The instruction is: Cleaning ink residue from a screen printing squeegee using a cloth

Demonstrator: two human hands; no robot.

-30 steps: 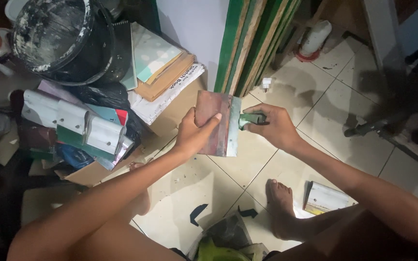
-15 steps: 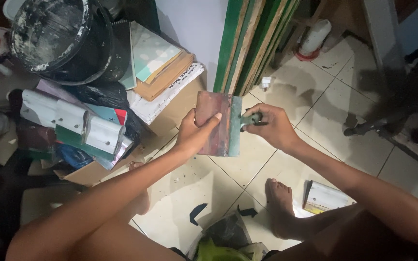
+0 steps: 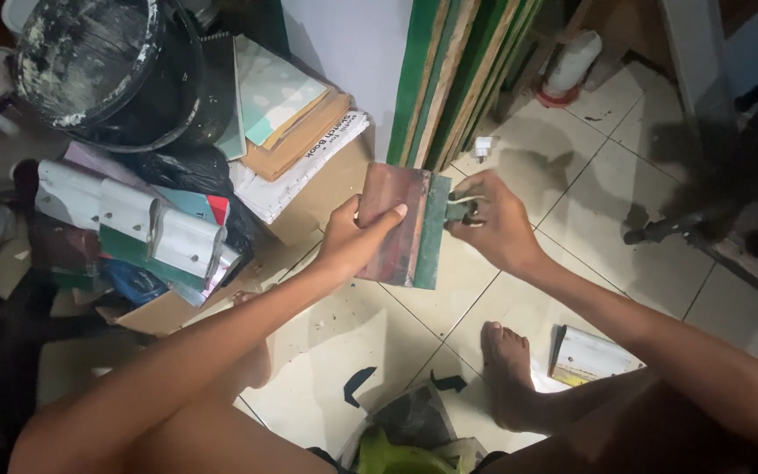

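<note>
Above tiled floor (image 3: 572, 189) — left hand (image 3: 354, 239), right hand (image 3: 495, 226), gripping board stack (image 3: 401, 226)

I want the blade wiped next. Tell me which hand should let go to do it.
Probably the left hand: it only rests on the flat blade of the scraper, thumb across its face, while the right hand grips the green handle and can keep it steady.
</note>
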